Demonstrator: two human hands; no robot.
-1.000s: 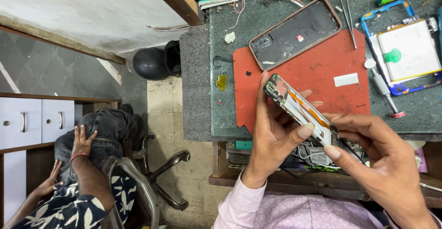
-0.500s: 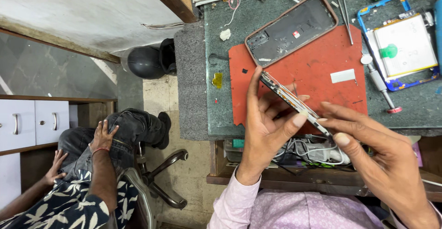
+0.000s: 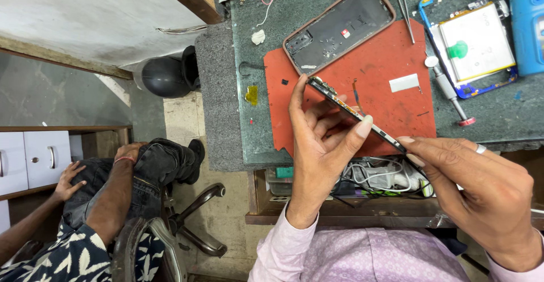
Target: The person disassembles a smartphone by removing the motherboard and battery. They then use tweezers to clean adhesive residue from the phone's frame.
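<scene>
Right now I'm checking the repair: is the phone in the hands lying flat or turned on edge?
On edge. The phone shows only its thin side, held above the red mat between left hand and right hand.

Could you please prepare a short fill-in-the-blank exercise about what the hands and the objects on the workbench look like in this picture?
1. The left hand and the right hand hold a thin opened phone above a mat of ______ colour.
2. The dark back cover lies on the upper ______ corner of the mat.
3. A ring sits on a finger of the ______ hand.

Missing words: red; left; right
</scene>
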